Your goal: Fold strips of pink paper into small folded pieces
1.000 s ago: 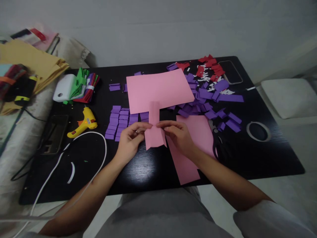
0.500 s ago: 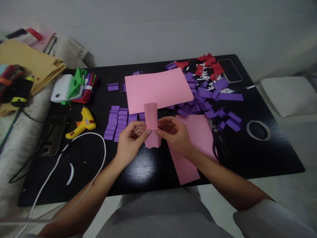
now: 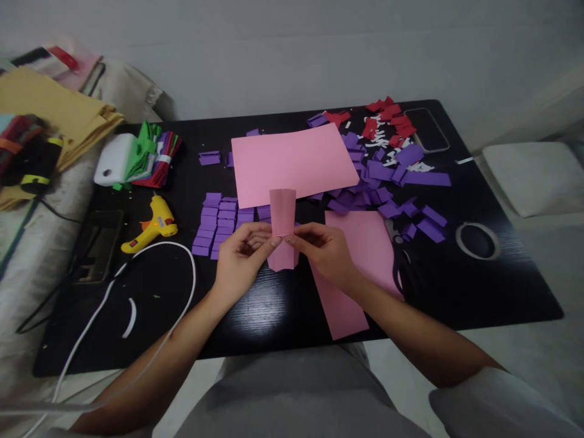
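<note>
A narrow strip of pink paper [image 3: 283, 210] with lengthwise creases is held upright over the table, pinched in at its middle. My left hand [image 3: 244, 255] grips its left edge between thumb and fingers. From the other side my right hand [image 3: 322, 252] pinches the same strip, the two thumbs nearly meeting. Behind it lies a large pink sheet [image 3: 292, 161]. Another pink sheet [image 3: 356, 243] lies partly under my right forearm, beside black-handled scissors [image 3: 404, 261].
Folded purple paper pieces [image 3: 212, 222] stand in rows at left, and more purple pieces [image 3: 369, 182] are heaped at right near red scraps [image 3: 387, 118]. A yellow glue gun [image 3: 157, 225], its white cord [image 3: 194, 274] and a tape roll [image 3: 477, 240] also lie on the black table [image 3: 502, 286].
The pink strip has shifted slightly right in view and its crease at the pinch looks tighter. My right fingers have closed in more around it. Both hands keep their hold.
</note>
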A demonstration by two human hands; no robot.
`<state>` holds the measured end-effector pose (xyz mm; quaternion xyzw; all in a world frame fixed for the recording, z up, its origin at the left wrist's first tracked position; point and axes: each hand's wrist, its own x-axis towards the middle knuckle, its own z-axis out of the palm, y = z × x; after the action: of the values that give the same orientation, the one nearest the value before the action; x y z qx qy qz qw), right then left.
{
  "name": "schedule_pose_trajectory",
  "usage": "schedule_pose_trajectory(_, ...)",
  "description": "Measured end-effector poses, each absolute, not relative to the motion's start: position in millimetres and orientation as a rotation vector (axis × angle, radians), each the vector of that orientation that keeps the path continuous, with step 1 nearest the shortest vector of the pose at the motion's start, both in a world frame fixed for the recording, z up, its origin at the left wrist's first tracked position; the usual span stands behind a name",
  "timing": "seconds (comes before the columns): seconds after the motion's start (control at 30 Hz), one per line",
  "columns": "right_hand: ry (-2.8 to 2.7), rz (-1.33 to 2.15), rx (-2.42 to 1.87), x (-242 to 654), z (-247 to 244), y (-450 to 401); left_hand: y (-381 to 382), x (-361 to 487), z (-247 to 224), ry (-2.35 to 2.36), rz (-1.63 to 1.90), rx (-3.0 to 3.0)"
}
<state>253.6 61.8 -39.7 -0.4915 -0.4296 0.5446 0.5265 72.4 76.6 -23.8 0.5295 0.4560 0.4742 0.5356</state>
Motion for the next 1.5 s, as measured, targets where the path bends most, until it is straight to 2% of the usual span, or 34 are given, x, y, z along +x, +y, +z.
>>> schedule_pose_trajectory(0.33, -1.017, 1.291, -1.197, 252.7, -37.9, 61.6, 75.0, 70.5, -21.4, 1.241, 1.08, 1.403)
schedule_pose_trajectory(1.23, -1.147, 1.201, -1.202, 254.1, -32.4, 60.2, 71.1, 72.0, -24.1, 1.253, 1.086, 1.418)
schedule_pose_trajectory(1.5, -1.111, 1.325, -1.111, 252.6, -33.0, 59.8, 68.9, 70.5, -28.2, 1.227, 1.043, 1.521)
